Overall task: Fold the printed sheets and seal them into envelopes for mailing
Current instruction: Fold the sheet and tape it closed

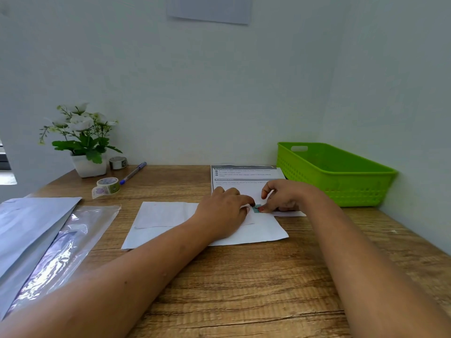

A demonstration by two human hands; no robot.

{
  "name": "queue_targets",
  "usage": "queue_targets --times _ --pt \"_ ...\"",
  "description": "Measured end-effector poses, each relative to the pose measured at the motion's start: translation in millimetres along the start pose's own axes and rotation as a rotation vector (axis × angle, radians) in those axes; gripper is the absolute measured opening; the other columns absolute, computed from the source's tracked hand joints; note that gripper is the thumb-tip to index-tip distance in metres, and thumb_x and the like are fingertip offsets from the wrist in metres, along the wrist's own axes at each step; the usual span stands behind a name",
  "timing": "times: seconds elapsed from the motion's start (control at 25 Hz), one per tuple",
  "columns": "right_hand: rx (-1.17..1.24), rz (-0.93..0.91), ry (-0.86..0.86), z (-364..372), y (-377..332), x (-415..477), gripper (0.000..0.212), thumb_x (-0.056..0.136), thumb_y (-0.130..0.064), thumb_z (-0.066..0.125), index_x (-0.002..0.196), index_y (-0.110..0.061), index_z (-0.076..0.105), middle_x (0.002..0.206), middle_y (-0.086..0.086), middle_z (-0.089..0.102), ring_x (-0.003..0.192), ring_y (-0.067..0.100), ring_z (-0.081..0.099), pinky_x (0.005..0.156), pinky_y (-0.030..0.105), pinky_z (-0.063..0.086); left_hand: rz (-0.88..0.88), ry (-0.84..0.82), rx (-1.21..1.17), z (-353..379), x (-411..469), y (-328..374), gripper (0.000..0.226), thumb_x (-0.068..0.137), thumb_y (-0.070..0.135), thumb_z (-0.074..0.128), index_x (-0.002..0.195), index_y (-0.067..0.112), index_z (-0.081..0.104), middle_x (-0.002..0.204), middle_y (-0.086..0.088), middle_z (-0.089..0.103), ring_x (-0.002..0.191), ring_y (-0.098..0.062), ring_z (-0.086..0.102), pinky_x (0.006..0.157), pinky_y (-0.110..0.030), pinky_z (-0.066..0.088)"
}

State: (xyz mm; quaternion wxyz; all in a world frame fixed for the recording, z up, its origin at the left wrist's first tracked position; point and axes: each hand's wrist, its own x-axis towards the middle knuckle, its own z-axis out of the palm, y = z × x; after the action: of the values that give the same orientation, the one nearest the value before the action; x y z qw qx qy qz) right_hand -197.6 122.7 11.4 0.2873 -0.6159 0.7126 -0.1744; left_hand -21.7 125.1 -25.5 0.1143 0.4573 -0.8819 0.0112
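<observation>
Pressing my left hand [223, 212] flat on a white envelope [168, 217] lying on the desk [244, 276], I touch a teal sticker [256, 208] at its far edge with my curled right hand [284, 197], pinching or not I cannot tell; a printed sheet [244, 175] lies just beyond.

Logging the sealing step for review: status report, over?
Left hand flat, pressing white envelope. Right hand fingertip on teal sticker. Printed sheets behind, green basket right, neither blocking.
</observation>
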Motion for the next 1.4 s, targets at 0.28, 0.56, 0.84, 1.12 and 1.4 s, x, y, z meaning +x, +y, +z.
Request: queue_targets --times 0.28,0.56,0.84,1.12,1.4 --pt "-0.022 -0.035 0.158 10 -4 2 0.023 0.079 -0.014 0.074 0.069 -0.019 0.054 0.072 0.003 0.057 0.076 0.021 0.054 0.056 0.025 0.041 0.002 -0.034 0.026 1 3 0 0.042 0.101 0.038 0.025 0.141 0.04 0.037 0.136 0.003 0.044 0.122 -0.025 0.038 0.098 -0.044 0.041" --pt "-0.079 -0.054 0.208 12 -5 -1 0.022 0.081 -0.025 0.074 0.071 -0.019 0.055 0.086 0.005 0.062 0.081 0.018 0.056 0.061 0.024 0.043 0.014 0.005 0.018 1 2 -1 0.041 0.101 0.038 0.028 0.138 0.036 0.043 0.136 0.004 0.046 0.121 -0.023 0.039 0.097 -0.039 0.04" --pt "-0.035 -0.021 0.124 8 -3 -6 0.049 0.066 -0.037 0.084 0.1 -0.011 0.062 0.091 0.005 0.062 0.085 0.018 0.057 0.075 0.028 0.045 0.026 0.029 0.013 1 1 -1 0.04 0.1 0.037 0.029 0.137 0.033 0.046 0.134 0.004 0.048 0.12 -0.022 0.041 0.098 -0.037 0.04" --pt "-0.153 0.015 0.295 20 1 10 0.038 0.072 -0.051 0.075 0.083 -0.017 0.064 0.095 0.006 0.072 0.093 0.022 0.066 0.079 0.032 0.052 0.035 0.019 -0.016 4 4 -8 0.041 0.1 0.036 0.031 0.136 0.028 0.049 0.136 0.004 0.049 0.12 -0.022 0.041 0.101 -0.038 0.038" --pt "-0.261 0.034 0.424 31 -1 10 0.03 0.086 -0.042 0.063 0.105 -0.018 0.065 0.109 0.004 0.066 0.1 0.024 0.061 0.073 0.028 0.045 -0.053 -0.031 -0.011 -12 -7 -19 0.042 0.096 0.048 0.037 0.132 0.031 0.052 0.135 0.006 0.053 0.123 -0.019 0.047 0.103 -0.041 0.04"
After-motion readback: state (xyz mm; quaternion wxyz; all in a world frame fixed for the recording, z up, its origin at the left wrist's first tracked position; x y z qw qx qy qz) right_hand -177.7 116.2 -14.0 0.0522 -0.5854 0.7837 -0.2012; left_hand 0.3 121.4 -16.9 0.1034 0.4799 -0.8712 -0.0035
